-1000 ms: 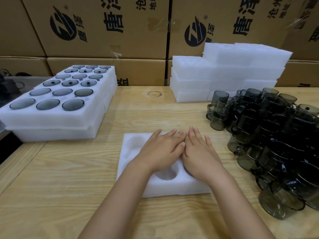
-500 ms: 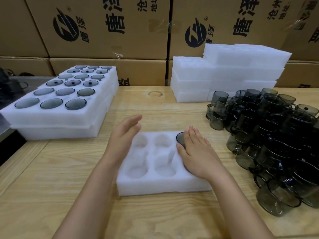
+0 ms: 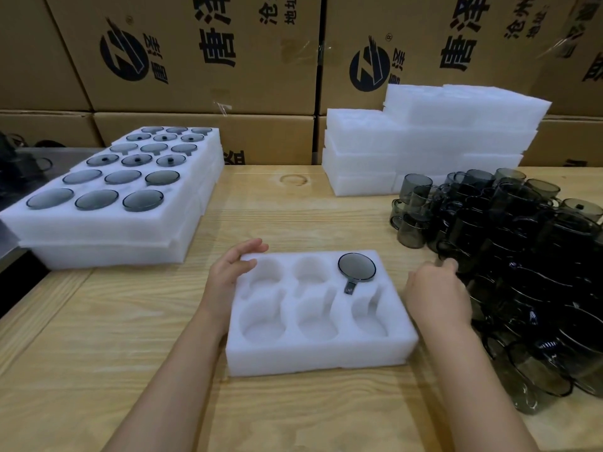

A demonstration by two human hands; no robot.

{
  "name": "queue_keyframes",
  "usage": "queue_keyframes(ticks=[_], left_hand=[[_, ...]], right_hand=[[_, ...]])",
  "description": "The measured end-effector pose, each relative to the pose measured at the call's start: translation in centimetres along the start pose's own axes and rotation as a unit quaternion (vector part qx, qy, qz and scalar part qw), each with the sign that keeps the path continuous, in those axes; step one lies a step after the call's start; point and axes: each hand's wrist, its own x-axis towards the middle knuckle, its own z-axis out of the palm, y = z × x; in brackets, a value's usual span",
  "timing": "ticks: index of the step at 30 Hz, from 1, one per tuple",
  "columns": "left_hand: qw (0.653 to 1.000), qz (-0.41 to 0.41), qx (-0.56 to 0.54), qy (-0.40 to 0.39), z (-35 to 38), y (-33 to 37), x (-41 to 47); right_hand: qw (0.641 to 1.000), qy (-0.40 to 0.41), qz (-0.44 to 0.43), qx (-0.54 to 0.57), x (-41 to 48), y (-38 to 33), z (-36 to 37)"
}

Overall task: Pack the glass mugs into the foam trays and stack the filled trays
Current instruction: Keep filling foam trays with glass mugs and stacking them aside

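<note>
On the table (image 3: 293, 216), the left hand (image 3: 228, 275) grips the tray (image 3: 313, 357) corner to steady it, one mug (image 3: 356, 267) seated far-right, while the right hand (image 3: 435, 291) closes on the pile (image 3: 522, 256) for another.

**Printed matter on the stacked cartons.** The upper left carton (image 3: 182, 89) is showing a round black logo (image 3: 122, 53), the large characters 唐泽, and smaller lines starting 沧 and 地址, cut off at the top edge. The upper right carton (image 3: 424, 93) is carrying the same logo (image 3: 370, 65) with an ® mark, then 唐泽, 沧州 and 地址. A lower carton (image 3: 261, 135) is showing only cropped, unreadable characters.
</note>
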Motion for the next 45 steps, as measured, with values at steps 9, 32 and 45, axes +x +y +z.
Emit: queue_keyframes(ticks=[9,32,45], left_hand=[[1.000,-0.005,-0.016,-0.007,-0.4,-0.4,0.3],[1.000,-0.008,0.002,-0.024,-0.6,-0.7,0.5],[0.997,-0.010,0.052,-0.051,-0.2,-0.8,0.2]], right_hand=[[0.991,0.054,-0.086,0.084,0.5,-0.4,0.8],[0.978,0.024,-0.099,0.182,2.2,0.7,2.8],[0.887,0.042,-0.119,0.445,-0.4,-2.5,-2.8]])
